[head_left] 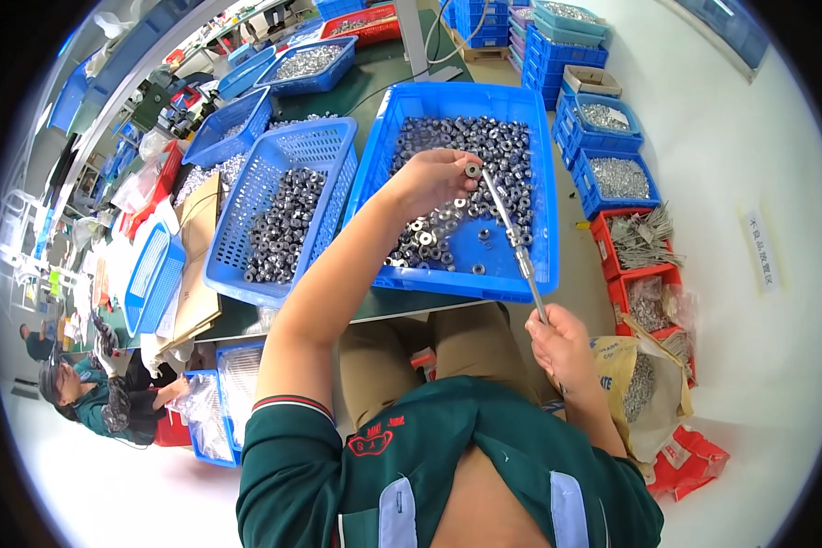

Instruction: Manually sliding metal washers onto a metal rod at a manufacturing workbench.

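Observation:
My left hand is closed over the blue bin, pinching a small metal ring with a hole in its middle between the fingertips. My right hand, nearer my body at the bin's front right, grips a long slim metal rod tool with a thicker middle section. The rod slants up and to the left, its far tip beside the ring; I cannot tell whether the two touch. Below both hands lies the solid blue bin, holding many dark metal rings, with a few shinier ones near the front.
A perforated blue basket of similar rings stands left of the bin on the green table. Cardboard lies further left. Stacked blue bins and red bins of metal parts line the right. Another person works at far left.

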